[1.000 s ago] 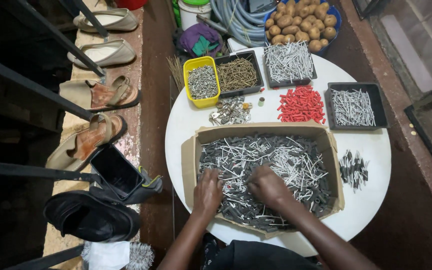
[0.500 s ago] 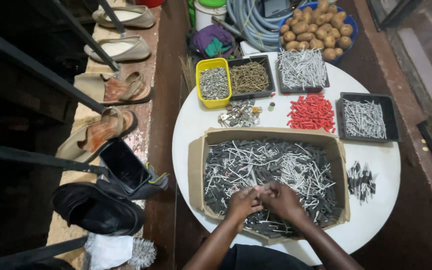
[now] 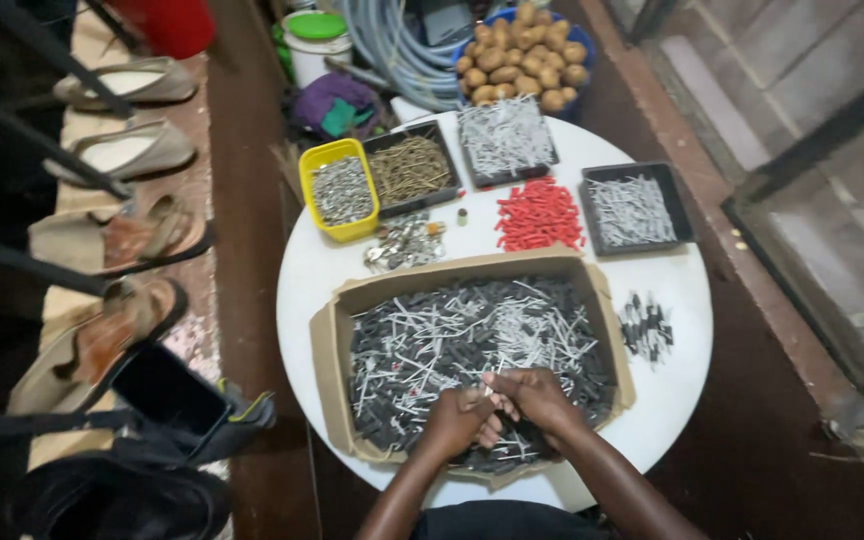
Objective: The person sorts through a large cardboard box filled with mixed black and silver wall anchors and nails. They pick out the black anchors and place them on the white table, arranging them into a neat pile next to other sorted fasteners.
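Yellow tub (image 3: 339, 190) of grey screws at table's far left, black tray (image 3: 411, 170) of brass screws just beside. Two more black trays (image 3: 505, 139) (image 3: 636, 208) of pale fasteners — red plugs (image 3: 539, 215) heaped between. Blue bowl of potatoes (image 3: 522, 55) beyond round white table (image 3: 672, 300). Shoes (image 3: 124, 150) lined along left — coiled hose (image 3: 392, 50) at top.

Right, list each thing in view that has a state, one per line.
cardboard box: open, flaps down, full of mixed dark and pale fasteners
yellow tray: filled with grey pieces
three black trays: each holding sorted pieces
red plugs: loose pile on the table
left hand: fingers closed, in the box
right hand: fingers closed, touching the left hand
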